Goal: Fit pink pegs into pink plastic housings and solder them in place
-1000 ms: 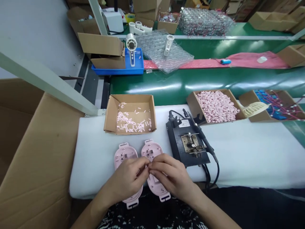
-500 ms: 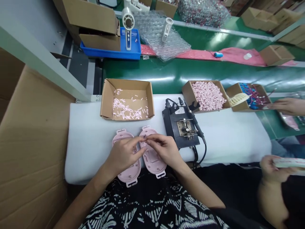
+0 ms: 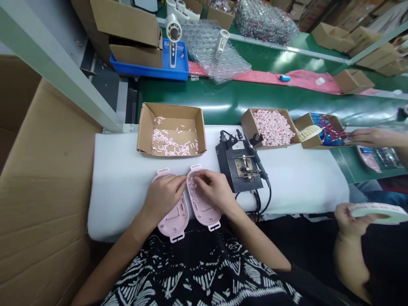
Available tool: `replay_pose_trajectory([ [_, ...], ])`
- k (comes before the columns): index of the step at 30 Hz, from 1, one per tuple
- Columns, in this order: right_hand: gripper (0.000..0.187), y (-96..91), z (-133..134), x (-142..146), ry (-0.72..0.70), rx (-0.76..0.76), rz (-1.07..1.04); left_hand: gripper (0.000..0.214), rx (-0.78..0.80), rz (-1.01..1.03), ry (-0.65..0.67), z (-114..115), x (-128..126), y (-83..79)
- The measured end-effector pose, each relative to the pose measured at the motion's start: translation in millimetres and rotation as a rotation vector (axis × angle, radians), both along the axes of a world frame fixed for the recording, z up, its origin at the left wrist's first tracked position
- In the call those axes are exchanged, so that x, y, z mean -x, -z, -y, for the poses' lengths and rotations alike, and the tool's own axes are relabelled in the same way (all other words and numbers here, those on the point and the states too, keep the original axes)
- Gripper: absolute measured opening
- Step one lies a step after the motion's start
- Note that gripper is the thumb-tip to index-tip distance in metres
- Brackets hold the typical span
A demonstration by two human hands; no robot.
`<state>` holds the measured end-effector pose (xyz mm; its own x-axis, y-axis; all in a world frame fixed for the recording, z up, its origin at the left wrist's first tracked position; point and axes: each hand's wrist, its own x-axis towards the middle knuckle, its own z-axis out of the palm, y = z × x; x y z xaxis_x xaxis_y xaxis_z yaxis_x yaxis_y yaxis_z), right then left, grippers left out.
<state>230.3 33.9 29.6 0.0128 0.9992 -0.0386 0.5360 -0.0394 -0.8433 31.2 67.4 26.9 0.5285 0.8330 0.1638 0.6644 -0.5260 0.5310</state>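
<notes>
Two pink oval plastic shells lie side by side on the white mat, open side up, with slotted lugs at their ends. My left hand (image 3: pixel 165 192) passes over the left shell (image 3: pixel 174 223); its thumb and fingers are pinched together near the upper left rim of the right shell (image 3: pixel 204 209). Inside that shell's upper end, the fingertips of my right hand (image 3: pixel 214 189) are closed and pointing down. Whatever either hand pinches is too small or hidden to make out.
A cardboard box (image 3: pixel 172 110) of small pink pieces stands behind the shells. Right of them sits a black device (image 3: pixel 237 168) with a cabled handpiece. Farther right are boxes of pink parts (image 3: pixel 273 127) and blue parts with wires (image 3: pixel 330 129). A co-worker's hand (image 3: pixel 363 138) reaches there; another holds a tape roll (image 3: pixel 379 210).
My left fingertips have moved slightly left, away from my right ones, toward the right shell's rim. My right fingertips stay over its upper end. The camera view has shifted a little.
</notes>
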Motion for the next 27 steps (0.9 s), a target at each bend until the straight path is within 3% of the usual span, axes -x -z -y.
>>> replay_pose_trajectory([
  [7, 0.010, 11.5, 1, 7, -0.001, -0.053, 0.228, 0.022, -0.053, -0.096, 0.059, 2, -1, 3.6],
  [15, 0.015, -3.5, 7, 1, -0.044, -0.106, 0.392, 0.024, -0.109, -0.204, 0.171, 8, -10, -4.1],
  [22, 0.023, -7.3, 6, -11, -0.340, -0.146, 0.668, 0.022, -0.124, -0.324, 0.237, 12, -25, -9.7],
  [27, 0.021, -6.0, 5, -12, -0.318, -0.118, 0.707, 0.023, -0.109, -0.354, 0.260, 14, -27, -9.1],
])
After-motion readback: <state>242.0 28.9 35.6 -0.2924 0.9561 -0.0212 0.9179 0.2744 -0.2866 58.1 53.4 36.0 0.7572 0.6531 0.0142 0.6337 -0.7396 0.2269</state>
